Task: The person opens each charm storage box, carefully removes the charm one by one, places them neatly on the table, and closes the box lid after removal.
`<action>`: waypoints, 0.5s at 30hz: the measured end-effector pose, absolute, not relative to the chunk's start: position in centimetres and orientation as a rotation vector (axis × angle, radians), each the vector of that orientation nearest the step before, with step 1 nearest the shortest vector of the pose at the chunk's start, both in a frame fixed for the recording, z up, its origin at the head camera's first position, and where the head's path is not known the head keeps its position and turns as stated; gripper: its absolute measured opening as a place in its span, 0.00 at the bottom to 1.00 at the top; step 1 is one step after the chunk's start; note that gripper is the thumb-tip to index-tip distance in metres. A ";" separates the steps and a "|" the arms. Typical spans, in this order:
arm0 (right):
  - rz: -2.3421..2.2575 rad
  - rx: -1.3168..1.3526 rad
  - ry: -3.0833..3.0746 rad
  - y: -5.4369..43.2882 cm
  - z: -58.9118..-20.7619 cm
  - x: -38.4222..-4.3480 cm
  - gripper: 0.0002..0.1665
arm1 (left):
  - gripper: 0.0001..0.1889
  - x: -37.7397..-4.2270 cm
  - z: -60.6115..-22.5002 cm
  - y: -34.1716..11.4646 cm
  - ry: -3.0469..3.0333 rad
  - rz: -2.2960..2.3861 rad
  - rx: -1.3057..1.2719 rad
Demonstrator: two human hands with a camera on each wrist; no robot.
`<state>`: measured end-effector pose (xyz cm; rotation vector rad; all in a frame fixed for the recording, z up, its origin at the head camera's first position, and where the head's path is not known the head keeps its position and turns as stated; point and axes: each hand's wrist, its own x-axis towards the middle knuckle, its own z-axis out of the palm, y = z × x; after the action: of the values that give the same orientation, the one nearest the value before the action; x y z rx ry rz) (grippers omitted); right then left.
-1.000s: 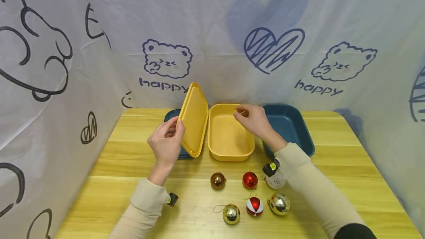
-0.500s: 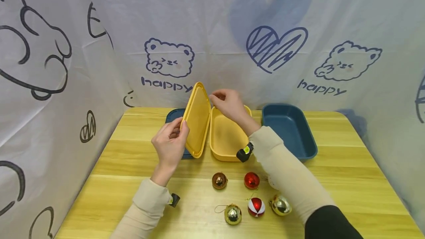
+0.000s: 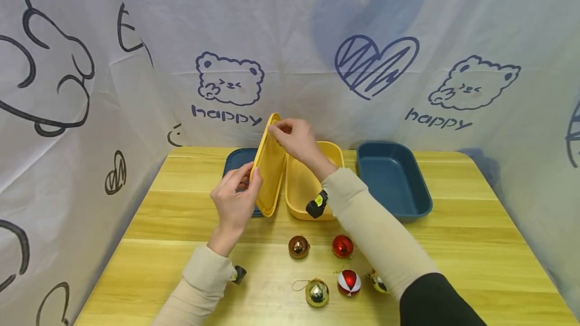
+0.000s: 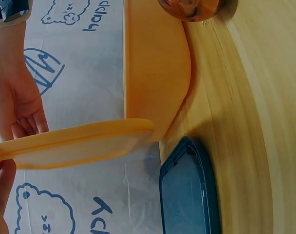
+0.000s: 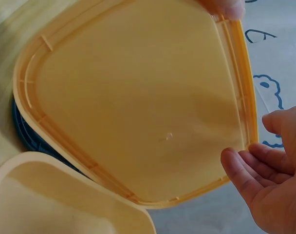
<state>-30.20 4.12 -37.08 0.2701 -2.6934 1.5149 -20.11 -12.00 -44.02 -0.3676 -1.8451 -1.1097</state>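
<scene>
A yellow lid [image 3: 271,170] stands steeply tilted on edge between a yellow box [image 3: 299,180] and a dark blue lid [image 3: 242,157]. My left hand [image 3: 236,196] pinches its near edge between thumb and fingers. At its far upper corner is my right hand [image 3: 296,140]. In the right wrist view the right fingertips [image 5: 235,161] touch the lid's rim, while the thumb stands apart, outside the edge. The yellow box is open, partly covered by the right forearm in the head view. The left wrist view shows the lid nearly edge-on.
A dark blue box [image 3: 394,180] stands open at the right. In front lie a brown ball ornament [image 3: 299,247], a red one [image 3: 342,246], a red-and-white one [image 3: 349,282] and a gold one [image 3: 317,293]. Another gold ornament [image 3: 377,281] is partly hidden by the right sleeve.
My right hand has moved left from above the yellow box to the lid's far corner. The left hand keeps its pinch, the lid shifting slightly right. The right sleeve now covers the clear white ornament.
</scene>
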 end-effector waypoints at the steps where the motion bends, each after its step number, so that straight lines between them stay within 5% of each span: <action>1: 1.506 0.274 -2.698 4.0 -37.1 -30.2 0.22 | 0.08 -20.1 -44.1 -12.0 -1.841 -1.103 -0.375; 15: 1.442 0.251 -2.652 2.8 -37.4 -29.4 0.19 | 0.08 -20.2 -44.6 -11.6 -1.815 -1.000 -0.467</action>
<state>-29.39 2.80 -37.36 0.2513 -2.6525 1.4423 -20.20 -11.64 -44.60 -0.4668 -1.8151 -0.9997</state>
